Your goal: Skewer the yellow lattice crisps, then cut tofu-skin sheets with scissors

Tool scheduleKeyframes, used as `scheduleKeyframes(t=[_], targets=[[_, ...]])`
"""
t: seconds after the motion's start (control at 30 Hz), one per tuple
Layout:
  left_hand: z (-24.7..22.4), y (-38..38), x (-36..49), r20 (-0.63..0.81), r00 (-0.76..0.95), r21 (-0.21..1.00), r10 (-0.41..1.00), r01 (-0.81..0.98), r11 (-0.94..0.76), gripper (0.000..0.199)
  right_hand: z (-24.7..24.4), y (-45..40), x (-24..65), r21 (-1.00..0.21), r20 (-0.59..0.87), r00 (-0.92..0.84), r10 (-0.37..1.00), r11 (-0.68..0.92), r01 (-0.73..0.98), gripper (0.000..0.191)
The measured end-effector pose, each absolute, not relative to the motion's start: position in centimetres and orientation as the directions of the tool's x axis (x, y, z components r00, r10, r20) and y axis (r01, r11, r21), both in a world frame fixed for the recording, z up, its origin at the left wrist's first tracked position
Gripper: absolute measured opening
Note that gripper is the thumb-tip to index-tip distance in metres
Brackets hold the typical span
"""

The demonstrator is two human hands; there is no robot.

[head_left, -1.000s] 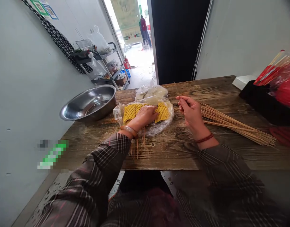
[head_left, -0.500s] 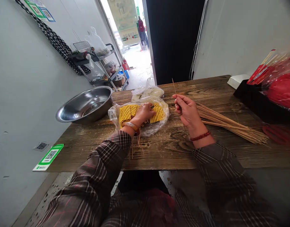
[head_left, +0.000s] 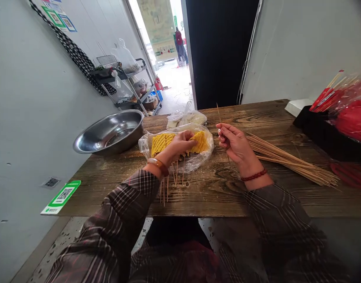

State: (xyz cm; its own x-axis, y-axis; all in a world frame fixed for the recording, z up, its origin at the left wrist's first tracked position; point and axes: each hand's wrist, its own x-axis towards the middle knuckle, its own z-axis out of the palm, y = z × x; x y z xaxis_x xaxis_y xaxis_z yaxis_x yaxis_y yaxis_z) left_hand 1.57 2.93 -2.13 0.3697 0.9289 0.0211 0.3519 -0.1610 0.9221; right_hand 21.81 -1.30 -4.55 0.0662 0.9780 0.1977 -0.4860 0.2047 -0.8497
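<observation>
My right hand [head_left: 233, 144] is closed round a thin wooden skewer [head_left: 218, 113], held nearly upright with its tip above the fingers. To its left, my left hand [head_left: 182, 144] pinches the edge of a yellow food piece [head_left: 200, 140] with a ridged, scored surface. More of these yellow pieces [head_left: 162, 143] lie in rows on a clear plastic bag [head_left: 195, 167], partly hidden by my left hand. Several skewer ends [head_left: 165, 192] stick out from the pieces toward the table's front edge. Beside my right wrist lies a fanned bundle of bare skewers [head_left: 292, 160].
A large steel basin [head_left: 109, 131] stands at the wooden table's [head_left: 215, 198] left end. Behind the food lies another tied plastic bag [head_left: 187, 118]. At right are a black box [head_left: 308, 124] with red packets and a white box [head_left: 298, 103]. A green code card [head_left: 61, 196] lies front left.
My left hand has drawn back slightly and now pinches the right-hand yellow piece, its edge raised. My right hand still holds the skewer. The whole view has shifted slightly.
</observation>
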Motion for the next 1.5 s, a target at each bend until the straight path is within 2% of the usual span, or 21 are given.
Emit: scheduleKeyframes(t=[0.07,0.13,0.27,0.37,0.5,0.63,0.7,0.8,0.9,1.07,1.2,1.37,1.5], targets=[[-1.2,2.4,0.9,0.000,0.377,0.998,0.926,0.056,-0.023,0.025,-4.4,-1.6,21.6,-0.845,0.179,0.057,0.982,0.183,-0.503,0.024],[-0.5,1.9,0.1,-0.002,0.355,0.989,0.935,-0.136,0.054,0.027,-4.2,-2.0,21.3,-0.841,0.156,0.043,0.987,0.156,-0.518,0.024],[-0.1,1.4,-0.9,-0.006,0.262,0.942,0.965,-0.323,0.093,0.021,-3.7,-3.0,20.3,-0.849,0.145,0.000,0.989,0.124,-0.513,0.024],[-0.6,1.3,-1.2,-0.022,0.230,0.925,0.973,-0.365,0.107,0.019,-3.7,-3.6,19.4,-0.881,0.137,-0.031,0.990,0.108,-0.461,0.025],[-1.2,1.3,-1.3,-0.010,0.284,0.912,0.959,-0.391,0.125,0.026,-4.1,-3.8,18.7,-0.908,0.108,-0.055,0.993,0.077,-0.412,0.027],[-1.7,1.5,-1.7,0.023,0.347,0.902,0.938,-0.412,0.131,0.034,-4.6,-3.6,18.7,-0.933,0.163,-0.009,0.987,0.151,-0.327,0.023],[-2.1,1.5,-1.9,0.015,0.358,0.896,0.933,-0.420,0.146,0.032,-4.7,-3.5,18.8,-0.943,0.241,0.060,0.969,0.248,-0.221,0.018],[-2.5,1.4,-2.1,0.016,0.352,0.882,0.936,-0.446,0.153,0.027,-4.7,-3.9,18.8,-0.926,0.378,0.110,0.919,0.377,0.029,0.011],[-2.6,1.3,-2.3,-0.002,0.323,0.874,0.946,-0.459,0.159,0.022,-4.6,-4.5,18.7,-0.903,0.414,0.069,0.908,0.399,0.161,0.013],[-2.6,1.2,-2.7,-0.058,0.288,0.862,0.956,-0.469,0.194,0.017,-4.8,-5.3,18.0,-0.913,0.348,-0.023,0.937,0.345,0.218,0.030],[-2.8,1.1,-3.1,-0.060,0.279,0.860,0.958,-0.473,0.191,0.017,-4.9,-5.9,17.4,-0.874,0.354,-0.149,0.923,0.383,0.298,0.040],[-2.8,0.8,-3.4,-0.073,0.280,0.849,0.957,-0.486,0.207,0.022,-4.6,-6.5,16.9,-0.797,0.366,-0.254,0.895,0.442,0.412,0.036],[-2.9,0.8,-3.6,-0.041,0.305,0.835,0.951,-0.513,0.201,0.025,-4.5,-6.4,16.8,-0.764,0.409,-0.278,0.869,0.493,0.416,0.035]])
